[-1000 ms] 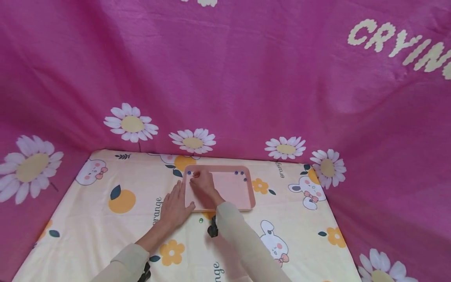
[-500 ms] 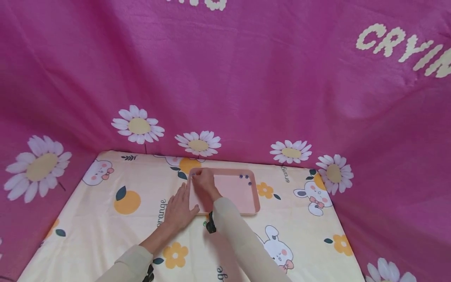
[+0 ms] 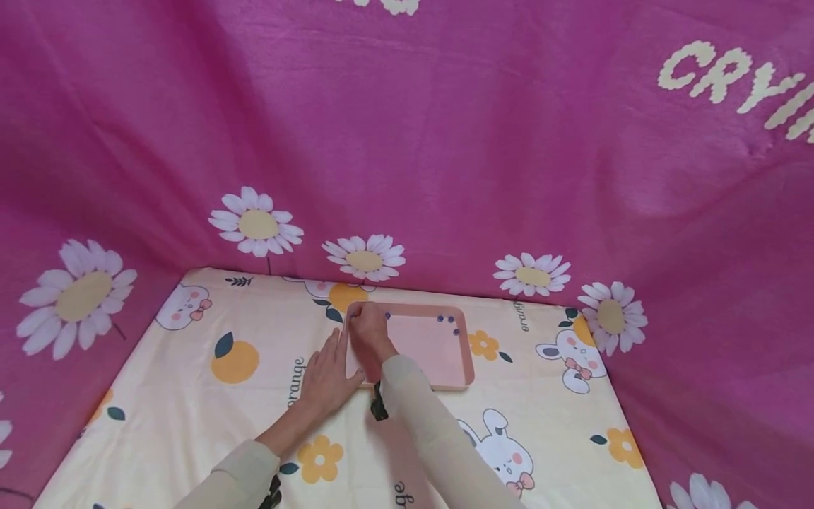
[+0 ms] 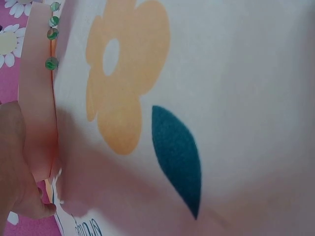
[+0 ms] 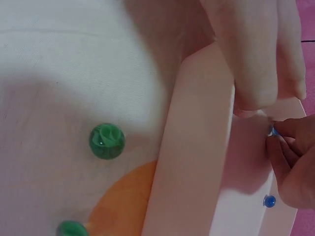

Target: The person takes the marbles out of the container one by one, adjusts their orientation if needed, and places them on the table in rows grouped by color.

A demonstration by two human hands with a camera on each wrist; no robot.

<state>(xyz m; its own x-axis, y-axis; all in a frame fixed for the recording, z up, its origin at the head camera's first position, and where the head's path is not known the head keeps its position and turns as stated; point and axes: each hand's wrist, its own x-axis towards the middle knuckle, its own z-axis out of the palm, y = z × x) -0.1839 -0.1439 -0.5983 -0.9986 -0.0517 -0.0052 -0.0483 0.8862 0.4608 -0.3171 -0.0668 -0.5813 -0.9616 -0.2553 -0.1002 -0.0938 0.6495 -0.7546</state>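
My right hand (image 3: pixel 371 330) reaches into the far left corner of a shallow pink tray (image 3: pixel 469 357). Between its thumb and fingertips it pinches a blue marble (image 5: pixel 273 130), low inside the tray. Another blue marble (image 5: pixel 269 201) lies in the tray beside that hand. Three more blue marbles, one of them this marble (image 3: pixel 440 319), sit near the far right corner. My left hand (image 3: pixel 327 376) rests along the tray's left side with fingers extended, the thumb at the near left corner. In the right wrist view, the left hand (image 5: pixel 251 54) hangs over the tray's wall.
Several green marbles lie on the patterned cloth (image 3: pixel 254 424) along the tray's near side, among them a green marble (image 5: pixel 107 141) and a green marble (image 4: pixel 51 63). Behind the table rises a magenta curtain (image 3: pixel 445 141) with daisies.
My right hand has moved left into the tray's far corner and now pinches a blue marble there. The left hand stays at the tray's side. The head view has shifted slightly.
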